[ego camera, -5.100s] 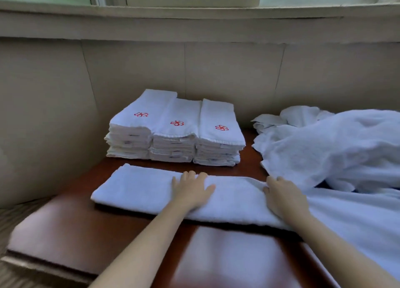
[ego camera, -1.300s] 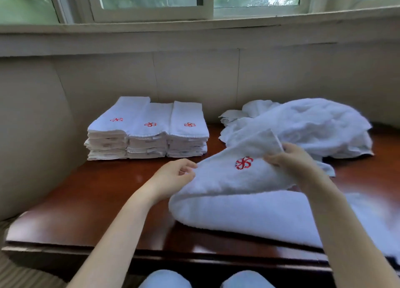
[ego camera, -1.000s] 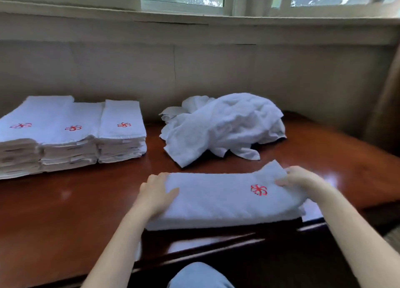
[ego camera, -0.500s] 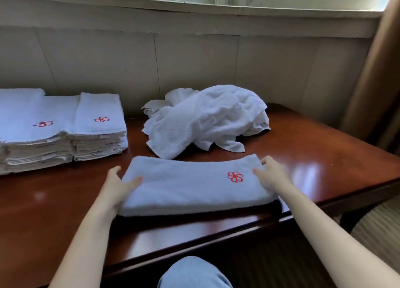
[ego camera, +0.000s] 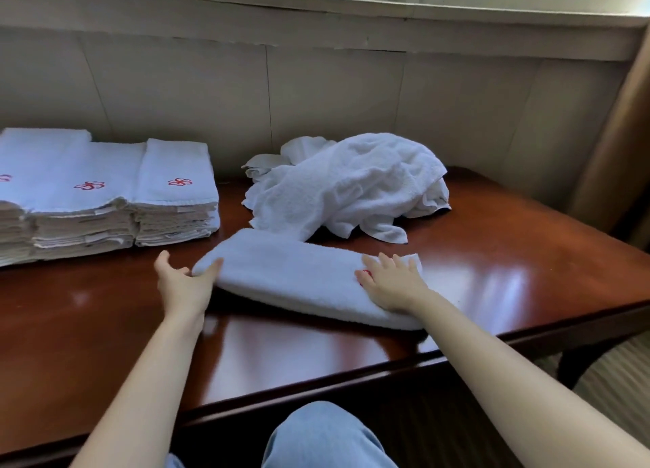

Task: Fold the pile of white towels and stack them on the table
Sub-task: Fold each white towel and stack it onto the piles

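Observation:
A folded white towel [ego camera: 302, 277] lies as a long strip on the dark wooden table [ego camera: 88, 327]. My left hand [ego camera: 183, 284] is at the strip's left end, thumb on top and fingers spread beside it. My right hand [ego camera: 394, 281] lies flat on the strip's right part and covers its red emblem. Behind the strip sits a crumpled pile of white towels [ego camera: 348, 186]. At the back left stand stacks of folded towels [ego camera: 105, 196] with red emblems on top.
A panelled wall [ego camera: 316, 98] and a window sill run behind the table. A brown curtain [ego camera: 619, 144] hangs at the right. The table's front edge and right leg [ego camera: 577, 365] are near me, and my knee in blue jeans [ego camera: 323, 436] is below.
The strip has turned slightly, its left end now farther from me. My right hand has slid from the strip's right end onto its top, over the emblem. My left thumb now lies on the left end.

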